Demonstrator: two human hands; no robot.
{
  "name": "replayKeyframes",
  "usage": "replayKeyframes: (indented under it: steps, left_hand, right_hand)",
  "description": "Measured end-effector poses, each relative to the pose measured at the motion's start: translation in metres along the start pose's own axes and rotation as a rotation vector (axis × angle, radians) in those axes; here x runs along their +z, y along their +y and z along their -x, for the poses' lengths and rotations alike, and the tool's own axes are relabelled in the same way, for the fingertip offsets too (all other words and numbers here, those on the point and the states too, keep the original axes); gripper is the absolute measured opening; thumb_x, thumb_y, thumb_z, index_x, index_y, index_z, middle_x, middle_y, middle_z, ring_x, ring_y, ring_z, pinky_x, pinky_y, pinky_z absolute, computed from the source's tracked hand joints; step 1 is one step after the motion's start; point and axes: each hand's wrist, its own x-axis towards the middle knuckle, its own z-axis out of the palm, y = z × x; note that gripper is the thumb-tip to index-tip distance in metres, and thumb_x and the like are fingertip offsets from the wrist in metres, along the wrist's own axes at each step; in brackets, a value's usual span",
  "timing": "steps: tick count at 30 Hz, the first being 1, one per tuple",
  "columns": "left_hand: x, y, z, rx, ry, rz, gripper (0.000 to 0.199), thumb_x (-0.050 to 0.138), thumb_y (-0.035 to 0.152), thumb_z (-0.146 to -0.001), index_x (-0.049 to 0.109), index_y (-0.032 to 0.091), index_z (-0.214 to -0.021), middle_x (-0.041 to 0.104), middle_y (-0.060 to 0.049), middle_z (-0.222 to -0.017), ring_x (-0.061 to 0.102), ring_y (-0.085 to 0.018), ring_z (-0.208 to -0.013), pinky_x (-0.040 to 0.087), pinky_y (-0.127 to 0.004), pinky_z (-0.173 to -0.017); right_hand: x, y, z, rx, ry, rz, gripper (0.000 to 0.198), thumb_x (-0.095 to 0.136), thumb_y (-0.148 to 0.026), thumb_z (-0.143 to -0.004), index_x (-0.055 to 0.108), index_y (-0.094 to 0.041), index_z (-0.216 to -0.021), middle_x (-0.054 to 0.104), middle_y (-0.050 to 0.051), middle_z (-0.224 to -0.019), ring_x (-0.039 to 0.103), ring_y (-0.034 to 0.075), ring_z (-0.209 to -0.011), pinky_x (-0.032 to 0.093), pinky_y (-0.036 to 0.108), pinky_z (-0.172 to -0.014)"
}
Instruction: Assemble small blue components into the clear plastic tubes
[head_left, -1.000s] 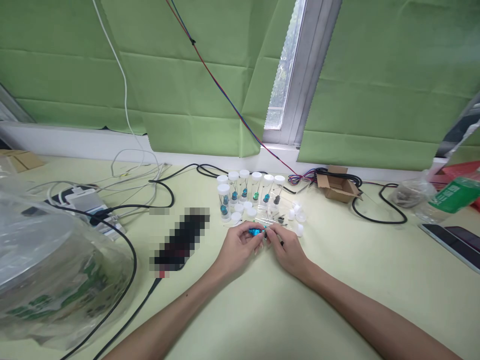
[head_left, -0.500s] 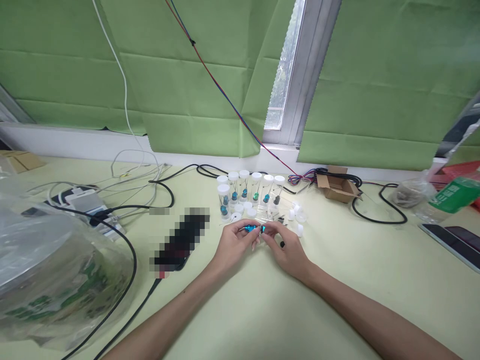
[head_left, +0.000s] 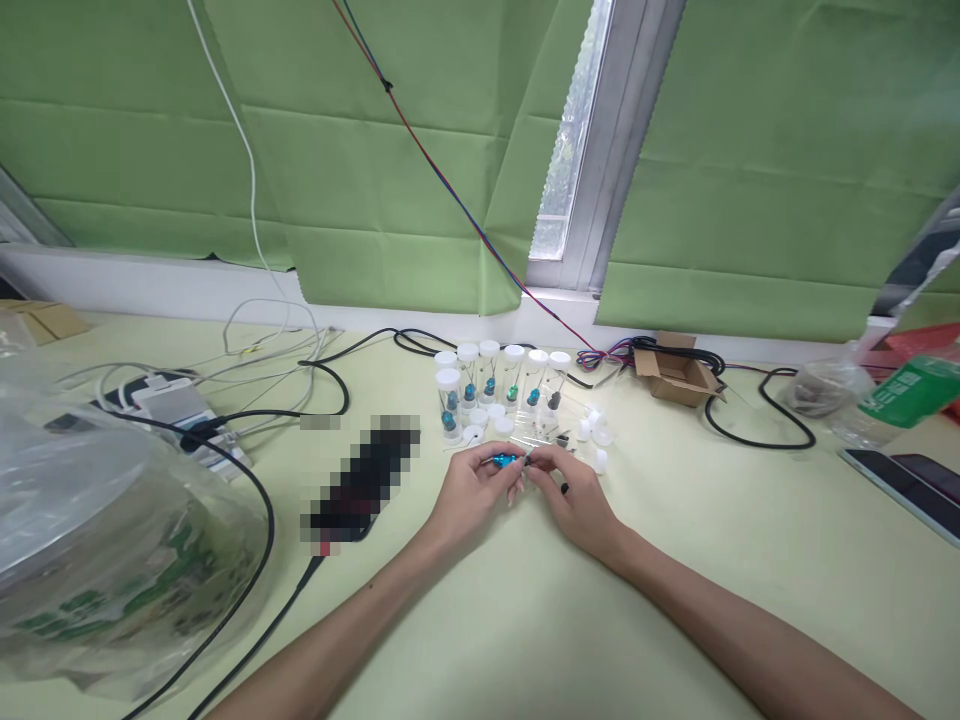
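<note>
My left hand (head_left: 470,492) is closed on a small shiny blue metal piece (head_left: 505,461), holding it sideways between thumb and fingers. My right hand (head_left: 576,505) pinches a small dark piece (head_left: 527,459) at the blue piece's right end; whether the two are joined I cannot tell. A black round tip (head_left: 565,488) shows against my right hand. Just beyond the fingers stand several clear tubes (head_left: 449,408) with white caps, holding blue, green and dark small parts with thin stems. Loose white caps (head_left: 496,413) lie between the tubes and my hands.
A blurred-out dark device (head_left: 364,480) with a cable lies left of my arm. Large plastic bag (head_left: 127,580) at front left, power strip (head_left: 176,405) behind it. An open cardboard box (head_left: 679,380) and black cable (head_left: 761,440) are back right; phones (head_left: 900,495) lie far right.
The right fingertips have turned a little on the small piece, and less blue shows there than before. The blue piece has shifted slightly right. Both arms stay in place.
</note>
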Motion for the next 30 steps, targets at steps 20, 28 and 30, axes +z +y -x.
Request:
replayKeyframes:
  steps: [20,28,30]
  left_hand:
    - [0.002,0.0,0.002,-0.012,-0.03,-0.059,0.023,0.069,0.033,-0.079,0.067,0.013,-0.089,0.061,0.0,-0.062,0.051,-0.01,-0.053,0.043,-0.024,-0.056]
    - [0.001,0.003,0.0,-0.025,0.02,0.009,0.025,0.073,0.034,-0.075,0.069,0.013,-0.088,0.061,-0.001,-0.061,0.052,-0.012,-0.054,0.044,-0.025,-0.057]
    - [0.001,0.003,-0.001,-0.025,0.029,0.025,0.024,0.073,0.034,-0.075,0.07,0.013,-0.088,0.061,-0.001,-0.061,0.053,-0.012,-0.055,0.044,-0.026,-0.058]
  right_hand:
    - [0.002,0.006,-0.001,0.026,-0.053,0.09,0.034,0.038,-0.029,-0.101,0.049,-0.021,-0.069,0.05,-0.002,-0.064,0.047,0.013,-0.058,0.038,0.026,-0.06]
    - [0.001,-0.004,-0.001,0.034,-0.015,0.043,0.014,0.047,-0.026,-0.097,0.059,-0.02,-0.095,0.064,0.002,-0.077,0.058,0.016,-0.069,0.046,0.028,-0.066]
    - [0.0,-0.005,0.0,0.025,-0.013,0.023,0.014,0.051,-0.025,-0.095,0.057,-0.019,-0.106,0.066,0.003,-0.08,0.06,0.017,-0.071,0.048,0.029,-0.067]
